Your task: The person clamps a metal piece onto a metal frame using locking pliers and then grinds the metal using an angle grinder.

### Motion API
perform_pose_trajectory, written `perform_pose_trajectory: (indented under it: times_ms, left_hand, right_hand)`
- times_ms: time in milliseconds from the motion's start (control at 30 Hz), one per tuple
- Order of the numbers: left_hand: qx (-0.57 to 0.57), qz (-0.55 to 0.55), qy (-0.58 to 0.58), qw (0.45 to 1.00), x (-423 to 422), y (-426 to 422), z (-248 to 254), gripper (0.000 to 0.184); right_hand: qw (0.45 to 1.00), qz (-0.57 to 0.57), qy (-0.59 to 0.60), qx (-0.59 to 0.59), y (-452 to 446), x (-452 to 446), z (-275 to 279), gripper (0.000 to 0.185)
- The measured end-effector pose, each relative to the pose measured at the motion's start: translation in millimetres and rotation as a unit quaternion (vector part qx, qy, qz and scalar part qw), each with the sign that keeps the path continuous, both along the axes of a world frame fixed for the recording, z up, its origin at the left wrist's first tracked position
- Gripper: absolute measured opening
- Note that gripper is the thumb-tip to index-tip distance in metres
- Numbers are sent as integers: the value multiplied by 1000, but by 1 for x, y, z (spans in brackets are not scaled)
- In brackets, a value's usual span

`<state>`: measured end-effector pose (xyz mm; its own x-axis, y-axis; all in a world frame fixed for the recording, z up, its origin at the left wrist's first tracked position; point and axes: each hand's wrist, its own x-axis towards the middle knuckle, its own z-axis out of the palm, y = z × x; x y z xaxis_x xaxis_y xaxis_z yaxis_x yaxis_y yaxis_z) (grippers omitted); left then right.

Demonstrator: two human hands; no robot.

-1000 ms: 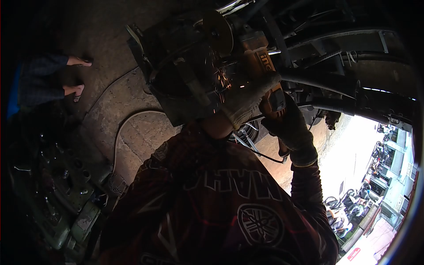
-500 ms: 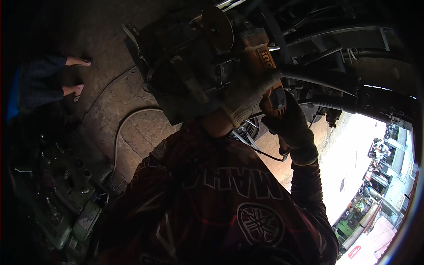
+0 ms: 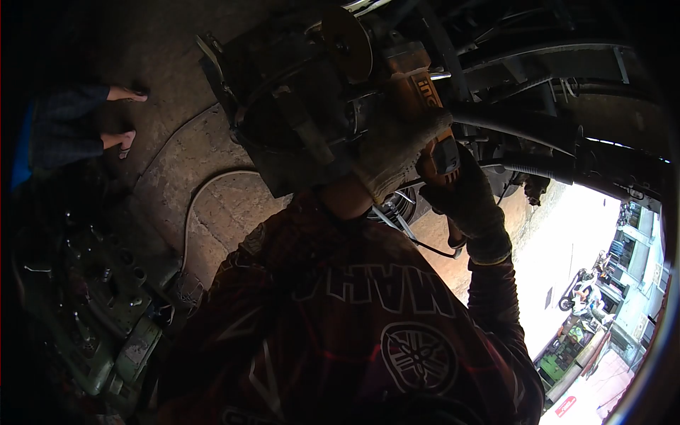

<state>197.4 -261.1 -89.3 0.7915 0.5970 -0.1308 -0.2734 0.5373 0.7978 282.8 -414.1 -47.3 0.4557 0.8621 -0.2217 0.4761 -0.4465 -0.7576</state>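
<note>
Both hands wear dirty work gloves and are closed on an orange and black angle grinder [image 3: 427, 92]. My left hand [image 3: 400, 152] wraps round the middle of its body. Further back, my right hand [image 3: 471, 202] grips the rear end. The grinder's round disc [image 3: 347, 46] stands beside a dark metal assembly [image 3: 283, 106]. No sparks show. Shadow hides where the disc's edge lies against the metal.
A person's bare legs and feet [image 3: 120, 142] are at the left. A green machine [image 3: 92, 333] fills the lower left. A cable [image 3: 190, 205] curves over the floor. Dark frame bars [image 3: 538, 53] run across the upper right. Motorcycles [image 3: 584, 294] stand outside in bright light.
The sparks seen a second ago are gone. Both hands stay on the grinder in nearly the same place. Outside, the motorcycles in view have shifted.
</note>
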Motion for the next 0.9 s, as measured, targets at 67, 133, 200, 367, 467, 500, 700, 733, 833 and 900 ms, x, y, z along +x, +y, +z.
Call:
perform_pose_trajectory:
  times_ms: [67,133,200,367,467,500,700,733,833,900]
  left_hand:
    - [-1,-8,-6,1000,0,0,-2,29]
    - [-13,-30,13,999,0,1,-1,31]
    - [-8,-29,1,1000,-2,3,5,31]
    - [12,-36,0,999,-2,6,6,30]
    - [-16,-46,8,999,-2,5,4,29]
    - [-19,-36,5,999,-2,4,1,28]
    - [-37,-25,8,999,-2,2,2,28]
    - [-22,-22,24,999,-1,3,3,29]
    - [11,13,20,1000,-2,3,12,33]
    - [3,-4,14,1000,-2,5,9,34]
  right_hand:
    - [1000,-10,10,-13,-1,-1,1,72]
    - [999,-20,21,-27,-1,-1,0,71]
    - [999,-22,31,-8,-2,0,-3,71]
    - [1000,-11,17,2,0,-1,-2,73]
    - [1000,-16,21,-6,1,-2,1,73]
    - [999,-27,28,-24,2,-3,2,72]
    - [999,-31,25,-12,-2,-2,-5,71]
    - [999,-31,25,-11,-2,-1,-5,71]
    - [999,-27,15,-22,-1,0,-3,81]
    - [999,-20,-10,-27,0,0,-1,81]
